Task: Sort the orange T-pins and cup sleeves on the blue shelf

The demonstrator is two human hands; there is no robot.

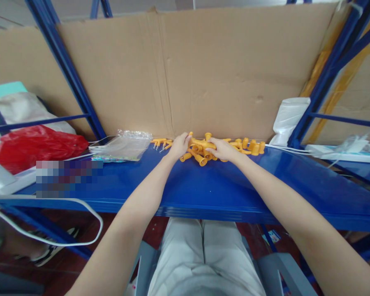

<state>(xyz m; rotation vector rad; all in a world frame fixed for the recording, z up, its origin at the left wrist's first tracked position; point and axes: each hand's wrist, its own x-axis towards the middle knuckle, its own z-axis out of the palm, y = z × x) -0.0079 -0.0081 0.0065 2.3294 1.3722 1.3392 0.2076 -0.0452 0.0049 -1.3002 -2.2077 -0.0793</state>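
An orange plastic piece (203, 143), long with a knob-like end, lies across the top of a pile between my hands. My left hand (180, 145) is closed around its left end, fingers partly hidden. At its other end my right hand (223, 149) is closed on the same piece, fingertips bent over it. Beneath is a heap of hollow, flared orange plastic parts (200, 159). Left of the heap lie several orange-handled corkscrews (159, 142) with bare metal spirals. More orange cylindrical parts (253, 146) stand to the right.
The blue shelf (216, 187) has cardboard (222, 74) behind it and blue metal posts (69, 74) at the sides. Clear plastic bags (123, 147) lie left. A white wrapped bundle (289, 119) leans right. A red bag (38, 146) and white cable (100, 226) are far left.
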